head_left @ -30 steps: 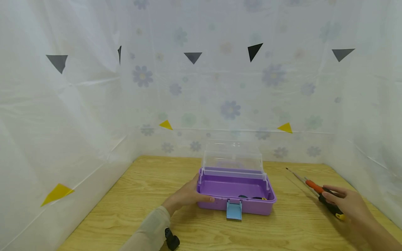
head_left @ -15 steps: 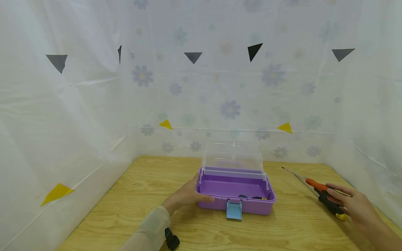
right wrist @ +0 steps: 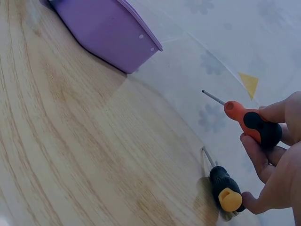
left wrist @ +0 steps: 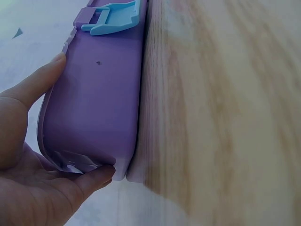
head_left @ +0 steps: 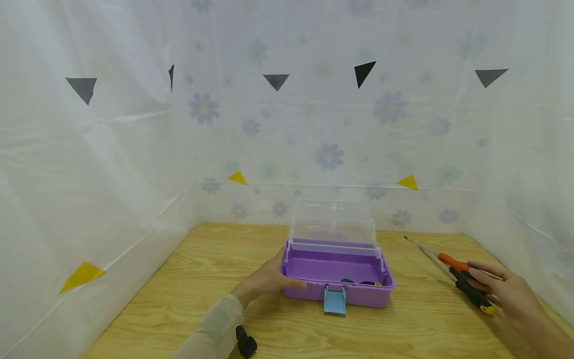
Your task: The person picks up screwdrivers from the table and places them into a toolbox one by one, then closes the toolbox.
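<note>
A purple toolbox (head_left: 305, 293) sits on the wooden table with its clear lid (head_left: 332, 227) tipped back. My left hand (head_left: 268, 278) grips its left end. In the left wrist view, the thumb lies along the front rim and the fingers bend under the left corner. Off to the right, my right hand (head_left: 515, 294) pinches an orange and black screwdriver (right wrist: 242, 115) by its handle, the tip pointing away and to the left. A black screwdriver with a yellow end (right wrist: 225, 186) lies on the table below, and a lower finger touches it.
A pale blue latch (head_left: 335, 300) hangs down the toolbox's front. Dark items, one with yellow (head_left: 370, 283), show partly inside the box. Flowered plastic sheeting (head_left: 329, 124) walls the back and sides of the table (head_left: 224, 239).
The orange screwdriver has risen slightly off the black one and shifted with my right hand a little to the right. The left hand and toolbox have stayed put.
</note>
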Available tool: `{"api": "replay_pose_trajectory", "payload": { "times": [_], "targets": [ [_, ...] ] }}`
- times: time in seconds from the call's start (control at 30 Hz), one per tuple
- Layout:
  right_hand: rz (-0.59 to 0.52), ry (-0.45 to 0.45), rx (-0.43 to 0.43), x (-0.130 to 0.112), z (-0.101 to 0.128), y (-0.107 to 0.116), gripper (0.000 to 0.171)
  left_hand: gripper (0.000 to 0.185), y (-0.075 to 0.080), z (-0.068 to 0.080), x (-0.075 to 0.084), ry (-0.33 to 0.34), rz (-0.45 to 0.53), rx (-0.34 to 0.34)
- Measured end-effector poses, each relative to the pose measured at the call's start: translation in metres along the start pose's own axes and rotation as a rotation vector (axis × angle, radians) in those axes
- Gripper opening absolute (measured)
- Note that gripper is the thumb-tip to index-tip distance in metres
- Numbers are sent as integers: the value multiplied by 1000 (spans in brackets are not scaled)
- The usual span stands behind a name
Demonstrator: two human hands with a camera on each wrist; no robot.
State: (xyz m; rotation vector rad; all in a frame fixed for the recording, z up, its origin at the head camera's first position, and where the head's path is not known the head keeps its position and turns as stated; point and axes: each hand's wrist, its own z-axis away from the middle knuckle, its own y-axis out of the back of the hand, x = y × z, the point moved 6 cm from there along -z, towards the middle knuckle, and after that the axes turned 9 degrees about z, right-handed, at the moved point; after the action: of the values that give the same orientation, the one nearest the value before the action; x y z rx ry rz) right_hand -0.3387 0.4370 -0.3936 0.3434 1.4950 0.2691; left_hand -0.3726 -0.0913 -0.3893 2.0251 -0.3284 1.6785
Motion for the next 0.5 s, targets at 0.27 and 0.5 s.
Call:
{"api": "replay_pose_trajectory", "payload": {
  "times": [0.27,0.5],
  "targets": [
    [59,91,3,-7,2,0,24,121,1,-1,-1,4,-7,4],
    [62,174,-41,-17,5,-4,31,121,1,-1,-2,8,-3,12]
  ]
}}
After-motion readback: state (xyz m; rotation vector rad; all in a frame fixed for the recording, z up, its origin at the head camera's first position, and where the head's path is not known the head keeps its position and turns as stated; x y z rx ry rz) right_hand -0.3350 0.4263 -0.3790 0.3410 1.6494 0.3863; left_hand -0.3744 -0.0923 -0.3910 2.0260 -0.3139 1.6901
